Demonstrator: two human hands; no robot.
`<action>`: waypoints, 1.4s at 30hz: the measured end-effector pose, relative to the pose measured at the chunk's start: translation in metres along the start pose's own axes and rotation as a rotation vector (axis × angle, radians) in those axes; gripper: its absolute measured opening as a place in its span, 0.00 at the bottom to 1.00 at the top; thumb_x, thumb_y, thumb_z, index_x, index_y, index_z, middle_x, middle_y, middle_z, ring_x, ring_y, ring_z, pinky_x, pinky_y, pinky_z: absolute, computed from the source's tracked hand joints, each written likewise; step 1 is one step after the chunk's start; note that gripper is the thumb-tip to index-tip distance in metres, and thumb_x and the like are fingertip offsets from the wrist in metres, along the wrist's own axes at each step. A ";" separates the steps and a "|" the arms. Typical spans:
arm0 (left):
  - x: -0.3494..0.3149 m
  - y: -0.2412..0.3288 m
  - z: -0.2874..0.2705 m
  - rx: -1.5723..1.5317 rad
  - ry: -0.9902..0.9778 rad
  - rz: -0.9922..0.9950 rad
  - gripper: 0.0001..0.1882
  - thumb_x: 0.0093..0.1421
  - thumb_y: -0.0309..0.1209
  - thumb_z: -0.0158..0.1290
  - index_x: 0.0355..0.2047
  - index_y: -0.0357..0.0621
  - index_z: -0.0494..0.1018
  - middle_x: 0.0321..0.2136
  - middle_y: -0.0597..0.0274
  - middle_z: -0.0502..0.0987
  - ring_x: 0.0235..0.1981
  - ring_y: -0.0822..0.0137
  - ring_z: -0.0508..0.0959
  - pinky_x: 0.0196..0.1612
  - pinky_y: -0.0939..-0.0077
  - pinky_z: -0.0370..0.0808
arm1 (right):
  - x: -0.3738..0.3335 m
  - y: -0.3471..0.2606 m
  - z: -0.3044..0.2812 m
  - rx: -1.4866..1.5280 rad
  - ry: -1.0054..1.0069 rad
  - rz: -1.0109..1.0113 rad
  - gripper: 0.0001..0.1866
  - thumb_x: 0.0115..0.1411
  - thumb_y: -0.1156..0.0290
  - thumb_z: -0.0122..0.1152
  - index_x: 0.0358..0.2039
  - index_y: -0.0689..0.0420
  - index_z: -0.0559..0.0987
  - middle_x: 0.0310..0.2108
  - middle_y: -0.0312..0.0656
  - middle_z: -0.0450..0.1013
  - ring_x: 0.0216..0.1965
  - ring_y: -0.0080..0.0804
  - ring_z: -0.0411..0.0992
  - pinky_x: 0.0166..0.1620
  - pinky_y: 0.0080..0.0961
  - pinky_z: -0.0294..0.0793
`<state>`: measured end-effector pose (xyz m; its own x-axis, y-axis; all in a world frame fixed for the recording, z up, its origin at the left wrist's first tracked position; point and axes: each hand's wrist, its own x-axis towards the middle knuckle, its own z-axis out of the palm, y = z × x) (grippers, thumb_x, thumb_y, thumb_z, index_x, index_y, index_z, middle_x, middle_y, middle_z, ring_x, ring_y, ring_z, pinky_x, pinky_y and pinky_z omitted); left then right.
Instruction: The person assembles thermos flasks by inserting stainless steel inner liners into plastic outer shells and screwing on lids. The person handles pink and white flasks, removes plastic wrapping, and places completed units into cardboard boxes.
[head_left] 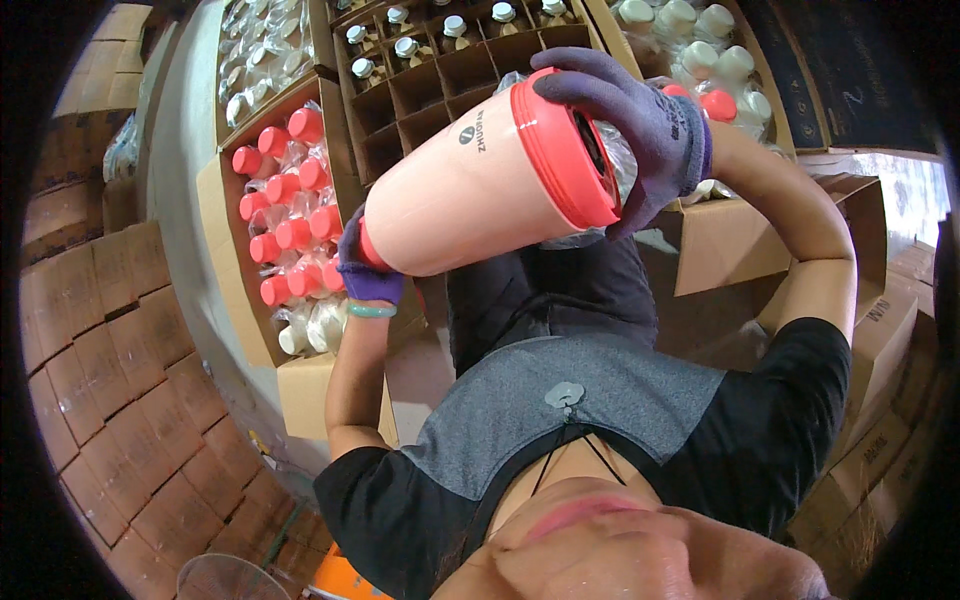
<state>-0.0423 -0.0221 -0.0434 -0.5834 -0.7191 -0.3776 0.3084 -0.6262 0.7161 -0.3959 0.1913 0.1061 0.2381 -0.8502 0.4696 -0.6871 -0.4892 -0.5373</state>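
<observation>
A large pale pink vacuum flask body (455,190) lies tilted across my chest, its right end higher. A coral-red collar (565,150) rings that end, and its opening looks dark inside. My right hand (640,125), in a purple-grey work glove, curls its fingers over the collar. My left hand (368,262), gloved in the same purple, grips the coral-red other end; most of its fingers are hidden behind the flask. Just beyond my left hand stands an open carton (240,290) of bottles with coral-red caps (293,235), wrapped in clear plastic.
A divided carton (415,90) ahead holds white-capped pieces in some cells. Another box (760,60) at the far right holds white- and red-topped pieces. More wrapped pieces (262,50) fill a carton at the far left. Stacked brown cartons (130,400) line the left side.
</observation>
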 end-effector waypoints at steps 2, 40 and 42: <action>-0.013 0.014 0.015 0.043 0.005 0.080 0.23 0.64 0.44 0.44 0.53 0.42 0.67 0.54 0.53 0.72 0.56 0.55 0.71 0.59 0.54 0.66 | -0.008 0.003 0.005 0.075 0.057 0.006 0.62 0.32 0.51 0.78 0.66 0.56 0.54 0.59 0.52 0.60 0.61 0.49 0.59 0.62 0.42 0.61; -0.050 0.087 0.129 1.005 -0.634 0.963 0.35 0.48 0.42 0.60 0.54 0.44 0.63 0.51 0.45 0.70 0.50 0.51 0.71 0.53 0.54 0.68 | -0.117 -0.010 0.082 1.419 0.465 0.855 0.46 0.49 0.62 0.73 0.65 0.55 0.58 0.63 0.43 0.60 0.62 0.37 0.60 0.62 0.38 0.62; -0.055 0.099 0.134 1.117 -0.798 1.158 0.39 0.51 0.49 0.59 0.58 0.43 0.61 0.54 0.45 0.67 0.53 0.52 0.70 0.57 0.56 0.67 | -0.108 -0.011 0.074 1.342 0.450 0.652 0.41 0.52 0.63 0.69 0.64 0.55 0.60 0.62 0.43 0.63 0.62 0.36 0.62 0.63 0.38 0.61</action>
<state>-0.0804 -0.0048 0.1268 -0.7501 -0.0831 0.6561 0.3777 0.7605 0.5281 -0.3637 0.2743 0.0096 -0.2331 -0.9709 -0.0541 0.5667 -0.0904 -0.8189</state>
